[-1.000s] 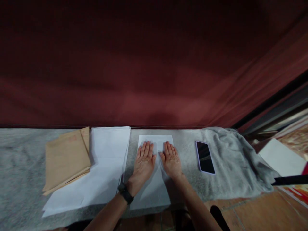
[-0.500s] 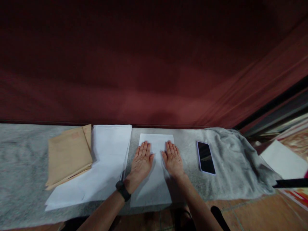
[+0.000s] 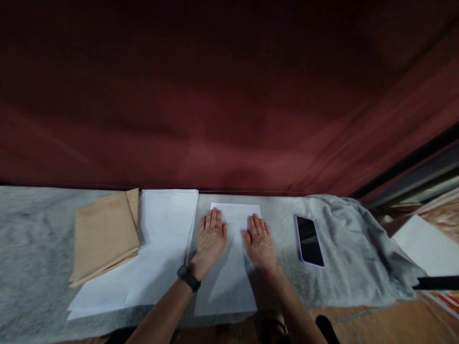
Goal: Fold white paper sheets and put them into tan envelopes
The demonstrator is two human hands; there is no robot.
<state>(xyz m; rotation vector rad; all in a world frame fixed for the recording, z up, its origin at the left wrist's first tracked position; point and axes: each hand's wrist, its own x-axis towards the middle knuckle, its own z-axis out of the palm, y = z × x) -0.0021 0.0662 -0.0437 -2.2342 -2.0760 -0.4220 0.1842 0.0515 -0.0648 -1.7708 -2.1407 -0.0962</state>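
A white sheet of paper lies upright before me on a grey cloth, its near edge at the cloth's front. My left hand, with a dark watch on the wrist, rests flat on the sheet's left edge, fingers stretched out. On the right edge of the sheet, my right hand also lies flat, its thumb spread toward the middle. Neither hand grips anything. Between the two hands the paper is flat and plain.
To the left are a stack of white paper and several brown envelopes partly on top of it. A phone lies right of my hands on the grey cloth. A dark red wall rises behind; a white panel is at far right.
My left hand has slid slightly up along the sheet. The right hand stays flat in about the same place. The whole view has shifted a little.
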